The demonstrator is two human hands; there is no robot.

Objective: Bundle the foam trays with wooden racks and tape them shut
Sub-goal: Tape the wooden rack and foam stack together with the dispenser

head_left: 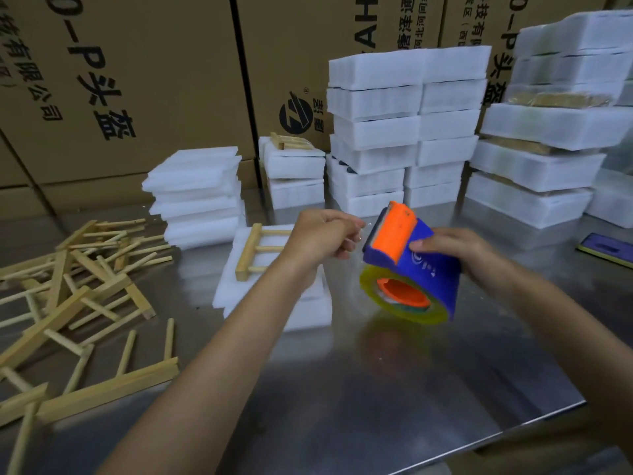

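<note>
My right hand (455, 255) grips a blue and orange tape dispenser (411, 265) with a yellowish roll of clear tape, held above the steel table. My left hand (322, 234) is just left of the dispenser's orange head, its fingers curled and pinching what looks like the clear tape end. Behind my left forearm a white foam tray (239, 275) lies on the table with a wooden rack (257, 250) resting on it.
A loose heap of wooden racks (78, 279) covers the table's left side. Flat foam sheets (198, 197) are stacked behind it. Tall piles of wrapped foam bundles (404, 125) stand at the back and right, before cardboard boxes. A phone (606, 250) lies far right.
</note>
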